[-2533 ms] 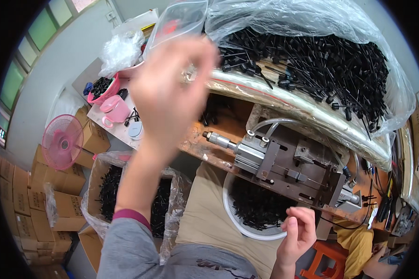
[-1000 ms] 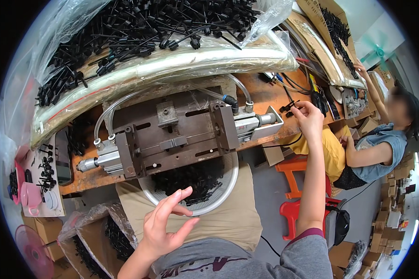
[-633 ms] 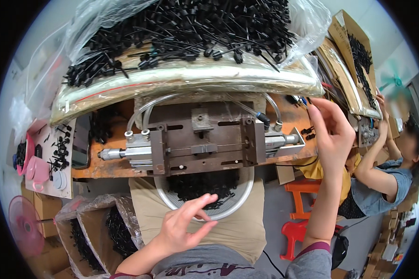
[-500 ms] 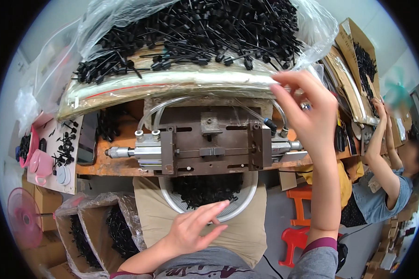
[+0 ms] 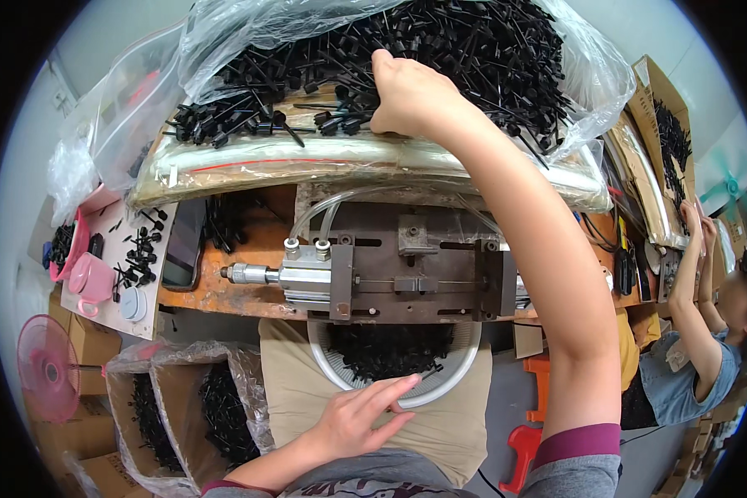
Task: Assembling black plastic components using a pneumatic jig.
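Note:
My right hand (image 5: 413, 95) reaches across the bench onto a heap of thin black plastic parts with thick heads (image 5: 473, 54). Its thumb and the visible fingers are apart, with black parts showing between them; the other fingers are hidden. Low in front of me, my left hand (image 5: 358, 419) is open, fingers stretched out beside the near rim of a white basket (image 5: 324, 365). More black parts (image 5: 390, 349) fill the basket, which sits at my lap. Between the hands stands a brown metal fixture (image 5: 382, 303) with a small clamp block (image 5: 415, 285) in its middle.
A silver air cylinder (image 5: 305, 278) and clear hoses (image 5: 328, 207) flank the fixture's left. At left lie a phone (image 5: 184, 245), a pink cup (image 5: 91, 278) and loose parts. Lined boxes (image 5: 174, 415) stand below. On the right, a person (image 5: 689, 365) works beside a red stool (image 5: 519, 456).
My right hand has moved from above the fixture's right end, forward and left onto the heap. The left hand stays by the basket. The whole view has shifted slightly.

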The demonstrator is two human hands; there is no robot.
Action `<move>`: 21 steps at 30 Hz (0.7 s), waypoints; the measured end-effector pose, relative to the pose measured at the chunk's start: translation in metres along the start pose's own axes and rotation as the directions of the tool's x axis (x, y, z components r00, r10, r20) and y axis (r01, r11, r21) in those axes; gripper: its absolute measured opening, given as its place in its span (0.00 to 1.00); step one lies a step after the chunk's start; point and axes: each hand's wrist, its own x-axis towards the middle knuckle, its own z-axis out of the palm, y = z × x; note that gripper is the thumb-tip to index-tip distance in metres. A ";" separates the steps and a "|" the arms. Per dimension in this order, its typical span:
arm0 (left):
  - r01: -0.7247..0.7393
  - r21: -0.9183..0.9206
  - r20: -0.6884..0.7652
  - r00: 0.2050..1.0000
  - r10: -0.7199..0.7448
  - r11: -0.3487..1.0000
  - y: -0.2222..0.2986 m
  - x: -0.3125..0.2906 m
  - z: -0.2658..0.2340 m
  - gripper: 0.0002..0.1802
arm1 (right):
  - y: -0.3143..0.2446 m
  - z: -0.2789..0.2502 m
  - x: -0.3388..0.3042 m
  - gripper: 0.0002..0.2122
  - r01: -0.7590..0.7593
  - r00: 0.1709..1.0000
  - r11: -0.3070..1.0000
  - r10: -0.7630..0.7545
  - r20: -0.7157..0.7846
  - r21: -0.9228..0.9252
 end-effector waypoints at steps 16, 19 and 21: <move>0.068 -0.142 0.008 0.998 -0.068 0.988 -0.004 0.002 0.004 0.38 | 0.061 -0.015 -0.006 0.24 0.036 0.998 0.985 -0.028 -0.050 0.171; 0.084 -0.160 0.004 0.996 -0.084 0.984 -0.004 0.002 0.004 0.38 | 0.066 -0.014 -0.011 0.26 0.040 0.999 0.970 -0.039 -0.010 0.239; 0.094 -0.167 0.008 0.996 -0.094 0.981 -0.005 0.001 0.003 0.38 | 0.067 -0.017 -0.014 0.23 0.001 0.996 0.949 -0.031 0.088 0.317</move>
